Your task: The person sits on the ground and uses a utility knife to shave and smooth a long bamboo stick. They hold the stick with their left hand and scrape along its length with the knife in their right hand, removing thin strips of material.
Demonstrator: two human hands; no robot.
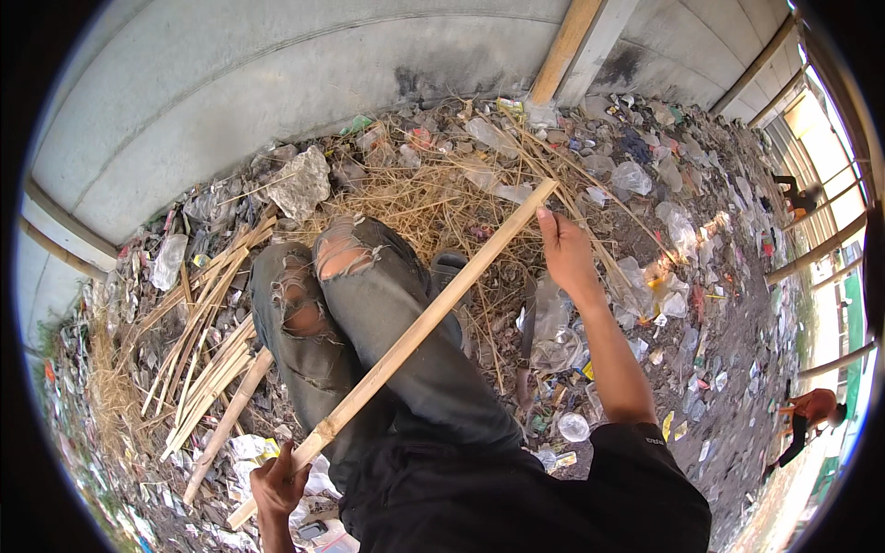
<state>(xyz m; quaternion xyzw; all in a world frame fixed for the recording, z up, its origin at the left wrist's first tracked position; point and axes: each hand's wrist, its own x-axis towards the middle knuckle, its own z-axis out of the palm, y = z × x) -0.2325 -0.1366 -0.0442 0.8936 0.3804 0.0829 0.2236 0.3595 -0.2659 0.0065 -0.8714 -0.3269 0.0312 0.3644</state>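
Observation:
A long, pale bamboo slat [433, 318] lies slantwise across my bent legs, from the lower left to the upper right. Near its lower end my left hand [279, 484] is closed around it, and a short length sticks out past the fingers. My right hand [567, 251] is at the far end, its fingertips pinched at the slat's right edge; part of the grip is hidden. A dark, narrow tool like a machete [527, 336] lies on the ground to the right of my knees. Several more split slats [217, 369] are heaped left of my legs.
A grey panel wall [277, 83] with a wooden post [564, 51] stands ahead. Straw [406, 194], a pale rock [301, 182], thin strips [590, 217] and plastic litter [632, 178] cover the ground. Two people [811, 405] [800, 195] are far off at the right.

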